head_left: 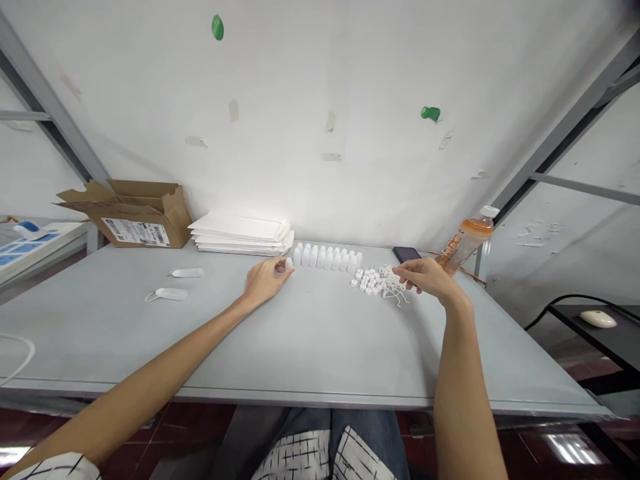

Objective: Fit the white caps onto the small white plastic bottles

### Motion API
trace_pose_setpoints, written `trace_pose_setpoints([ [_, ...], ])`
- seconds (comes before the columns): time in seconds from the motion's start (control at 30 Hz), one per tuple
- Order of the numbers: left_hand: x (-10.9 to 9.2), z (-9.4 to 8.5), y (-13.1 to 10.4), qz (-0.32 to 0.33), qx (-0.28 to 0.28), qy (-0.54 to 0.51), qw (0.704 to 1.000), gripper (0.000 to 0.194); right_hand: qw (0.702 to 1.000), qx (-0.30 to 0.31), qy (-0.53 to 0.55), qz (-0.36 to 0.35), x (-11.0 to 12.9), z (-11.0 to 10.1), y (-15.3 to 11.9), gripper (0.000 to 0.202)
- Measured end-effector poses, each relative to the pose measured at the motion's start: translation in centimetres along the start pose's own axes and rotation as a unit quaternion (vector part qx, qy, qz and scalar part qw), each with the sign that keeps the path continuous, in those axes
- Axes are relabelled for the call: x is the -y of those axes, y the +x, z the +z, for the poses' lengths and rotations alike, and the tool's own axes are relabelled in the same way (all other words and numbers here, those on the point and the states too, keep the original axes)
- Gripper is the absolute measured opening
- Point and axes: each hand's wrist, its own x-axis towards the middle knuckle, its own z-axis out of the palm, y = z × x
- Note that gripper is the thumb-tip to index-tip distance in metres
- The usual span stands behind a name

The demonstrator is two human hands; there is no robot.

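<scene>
Hands at Both Ends of the Bottle Row

Left hand: fingertips clamped on a small white bottle at the left end of the bottle row. Right hand: fingers at the white straps, beside the white caps; whether they grip a strap cannot be determined.

Surface: smooth grey desk, set against a white wall bearing tape scraps and green pieces. Metal posts flank it; the floor is dark red and glossy.

Orientation: held bottle approximately upright, long axis near vertical, its lower part partly hidden by fingers.
</scene>
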Motion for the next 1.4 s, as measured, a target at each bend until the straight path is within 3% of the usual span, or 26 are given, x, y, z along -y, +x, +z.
trace_pose_setpoints([
  [0.5, -1.8, 0.5, 1.2, -0.044, 0.013, 0.012, 0.999, 0.023, 1.000, 0.015, -0.013, -0.018, 0.1, 0.2, 0.0, 0.033],
  [0.67, -1.4, -0.6, 0.2, -0.054, 0.023, 0.013, 0.998, 0.036, 0.999, 0.030, -0.020, -0.017, 0.2, 0.3, 0.0, 0.033],
  [0.77, 0.6, -3.2, -1.0, -0.018, -0.004, 0.044, 0.999, 0.040, 0.999, 0.024, -0.021, -0.027, -0.2, 0.4, 0.3, 0.037],
  [0.87, 3.9, -6.8, -2.1, 0.055, -0.076, 0.136, 0.986, 0.035, 0.999, 0.023, -0.017, -0.030, -0.6, 0.4, 0.7, 0.041],
  [1.03, 10.2, -11.6, -3.7, 0.111, -0.042, 0.204, 0.972, 0.037, 0.999, 0.028, -0.020, -0.004, -1.0, 0.3, 1.7, 0.038],
  [1.13, 12.7, -12.4, -4.3, 0.109, -0.004, 0.229, 0.967, 0.042, 0.998, 0.059, -0.007, 0.002, -1.4, 0.5, 2.1, 0.034],
  [1.2, 13.6, -12.3, -4.4, 0.085, 0.009, 0.241, 0.967, 0.043, 0.999, 0.025, -0.002, -0.022, -1.5, 1.0, 1.9, 0.033],
  [1.3, 14.3, -11.7, -4.1, 0.032, -0.004, 0.260, 0.965, 0.043, 0.999, -0.005, 0.007, -0.051, -1.4, 1.5, 1.5, 0.034],
  [1.4, 14.4, -11.1, -3.7, 0.026, -0.009, 0.258, 0.966, 0.040, 0.999, 0.027, 0.004, -0.029, -1.3, 1.5, 1.6, 0.034],
])
